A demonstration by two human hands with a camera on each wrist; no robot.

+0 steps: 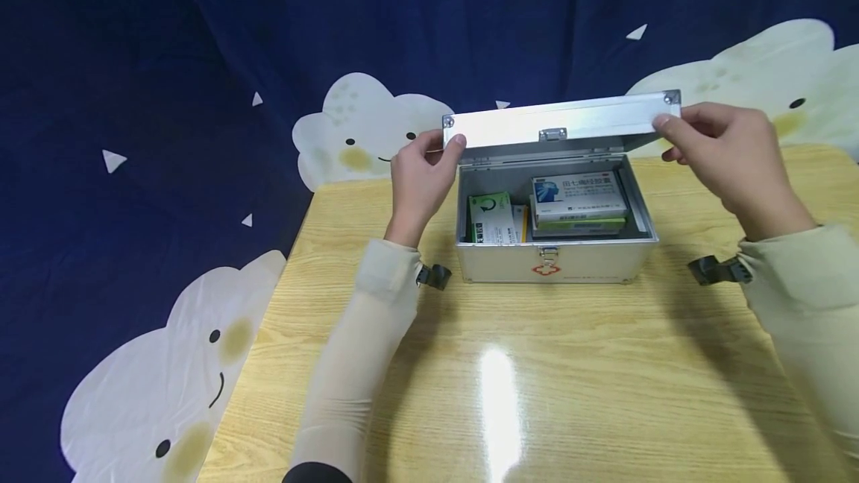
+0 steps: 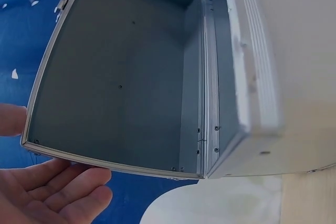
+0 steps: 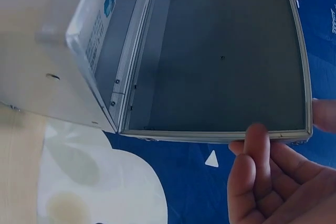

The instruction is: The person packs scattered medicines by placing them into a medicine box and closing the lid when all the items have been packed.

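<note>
A silver first-aid case point(image 1: 496, 265) with a red cross stands on the table, its hinged lid point(image 1: 503, 127) raised at an angle. My left hand point(image 1: 424, 181) holds the lid's front left corner, thumb on the front face and fingers along the side. At the opposite corner my right hand point(image 1: 734, 159) grips the lid, thumb in front, one fingertip curled over the edge in the right wrist view. Inside the case lie a green-and-white medicine box point(image 1: 493, 222), a sliver of a yellow one, and a stack topped by a white-and-blue medicine box point(image 1: 580, 196).
The wooden table point(image 1: 570, 379) extends in front of the case and to both sides. Behind it hangs a dark blue curtain point(image 1: 376, 13) with clouds and white triangles. A latch point(image 1: 552, 135) sits mid-front on the lid, its counterpart on the case below.
</note>
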